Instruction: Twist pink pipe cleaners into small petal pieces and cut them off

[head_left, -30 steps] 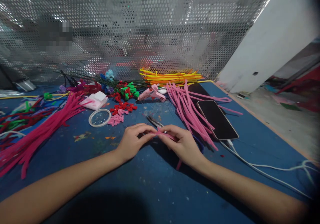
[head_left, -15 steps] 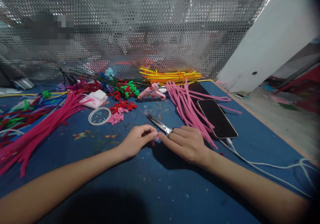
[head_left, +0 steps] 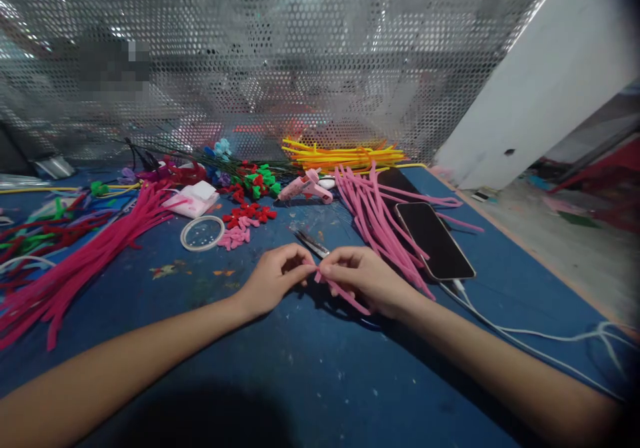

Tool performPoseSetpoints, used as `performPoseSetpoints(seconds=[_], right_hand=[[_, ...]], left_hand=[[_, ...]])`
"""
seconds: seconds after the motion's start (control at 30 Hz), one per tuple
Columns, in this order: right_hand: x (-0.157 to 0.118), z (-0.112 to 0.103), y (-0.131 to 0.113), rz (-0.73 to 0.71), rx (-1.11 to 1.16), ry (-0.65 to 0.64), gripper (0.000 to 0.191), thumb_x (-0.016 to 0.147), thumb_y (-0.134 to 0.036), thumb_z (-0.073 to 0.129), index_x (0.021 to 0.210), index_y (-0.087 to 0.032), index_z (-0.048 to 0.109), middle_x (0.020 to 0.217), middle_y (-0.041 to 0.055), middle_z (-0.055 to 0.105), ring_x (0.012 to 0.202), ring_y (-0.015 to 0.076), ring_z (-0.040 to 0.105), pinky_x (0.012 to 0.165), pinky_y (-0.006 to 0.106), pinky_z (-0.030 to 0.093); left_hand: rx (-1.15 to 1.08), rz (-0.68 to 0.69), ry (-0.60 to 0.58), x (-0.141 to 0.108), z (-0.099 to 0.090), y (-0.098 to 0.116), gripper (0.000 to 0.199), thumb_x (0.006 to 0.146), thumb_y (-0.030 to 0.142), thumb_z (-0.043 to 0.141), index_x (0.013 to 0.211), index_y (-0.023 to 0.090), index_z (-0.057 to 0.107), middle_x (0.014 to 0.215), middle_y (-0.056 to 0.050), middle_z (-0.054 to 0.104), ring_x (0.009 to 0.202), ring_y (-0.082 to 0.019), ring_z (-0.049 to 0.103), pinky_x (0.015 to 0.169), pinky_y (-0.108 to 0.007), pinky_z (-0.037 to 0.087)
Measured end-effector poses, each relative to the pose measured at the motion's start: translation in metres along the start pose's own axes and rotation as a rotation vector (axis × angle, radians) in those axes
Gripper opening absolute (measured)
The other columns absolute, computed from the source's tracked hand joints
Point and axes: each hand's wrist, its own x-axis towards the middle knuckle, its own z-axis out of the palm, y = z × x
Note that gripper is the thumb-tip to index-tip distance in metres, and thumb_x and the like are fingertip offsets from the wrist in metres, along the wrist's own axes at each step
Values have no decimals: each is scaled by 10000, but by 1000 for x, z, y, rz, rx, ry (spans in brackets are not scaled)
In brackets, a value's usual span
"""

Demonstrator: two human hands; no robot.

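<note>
Near the middle of the table, my left hand (head_left: 280, 271) pinches the end of a pink pipe cleaner (head_left: 350, 298) between thumb and fingertips. My right hand (head_left: 367, 275) is closed on the same pipe cleaner just beside it, fingertips almost touching the left ones. The strip's longer end slants down to the right under my right hand. A pair of scissors (head_left: 311, 243) shows its blades just behind my fingers, pointing away to the left. My right hand covers most of its handles, so whether it still holds them I cannot tell.
Pink pipe cleaners (head_left: 373, 218) and a phone (head_left: 435, 240) with a white cable lie right. Behind are a pink glue gun (head_left: 307, 187) and yellow pipe cleaners (head_left: 345, 155). Left are a tape ring (head_left: 184, 240), small pink twisted pieces (head_left: 235, 236) and magenta pipe cleaners (head_left: 100, 248).
My right hand has turned, its fingers now pinching by my left fingertips. More of the pink pipe cleaner shows beneath it, and less of the scissors is visible.
</note>
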Motion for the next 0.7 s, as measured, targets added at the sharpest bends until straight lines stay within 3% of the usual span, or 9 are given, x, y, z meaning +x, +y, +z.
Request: performPoseSetpoints(seconds=[0.17, 0.27, 0.37, 0.43, 0.5, 0.6, 0.7], right_hand=[[1, -1, 2, 37, 27, -85, 255, 652, -378, 674, 685, -131, 620, 546, 9, 604, 471, 75, 525, 455, 186, 363], [-3, 1, 1, -61, -197, -64, 204, 702, -337, 618, 672, -137, 599, 557, 7, 593, 485, 88, 527, 478, 204, 387], [-7, 4, 3, -418, -725, 76, 137, 762, -202, 527, 659, -134, 587, 560, 13, 565, 495, 94, 489, 479, 213, 353], [-7, 5, 6, -701, -1107, 169, 205, 798, -126, 447, 642, -125, 580, 570, 36, 556, 505, 108, 469, 485, 233, 331], [-6, 5, 8, -872, -1355, 191, 275, 826, -81, 380, 632, -121, 570, 578, 55, 551, 517, 123, 464, 492, 249, 324], [-4, 4, 7, -833, -1344, 178, 270, 840, -85, 371, 655, -123, 565, 609, 65, 563, 551, 133, 490, 511, 253, 346], [-3, 7, 1, -510, -895, 149, 192, 839, -184, 441, 702, -139, 567, 620, 39, 582, 548, 117, 525, 516, 237, 388]], left_hand=[[164, 82, -9, -3, -1, 3, 201, 816, 333, 516, 751, 148, 559, 688, 19, 535, 598, -89, 500, 580, -209, 386], [248, 90, -58, -3, -1, 4, 183, 819, 313, 507, 747, 152, 554, 685, 18, 531, 615, -99, 502, 597, -218, 381], [276, 68, -91, -2, 0, 3, 156, 828, 279, 483, 753, 154, 538, 674, 23, 528, 610, -99, 512, 609, -224, 383], [246, 31, -85, -1, 1, 2, 147, 829, 266, 472, 750, 152, 523, 655, 27, 520, 588, -95, 512, 588, -220, 381], [185, -4, -68, 1, 1, 1, 143, 821, 261, 475, 740, 150, 510, 630, 30, 512, 570, -92, 509, 563, -214, 377], [65, -68, -44, 3, 1, -1, 150, 806, 279, 491, 737, 146, 503, 588, 35, 509, 531, -84, 494, 521, -202, 365], [-46, -110, -22, 4, 0, -2, 174, 783, 312, 524, 743, 143, 514, 574, 35, 517, 508, -78, 481, 490, -193, 354]])
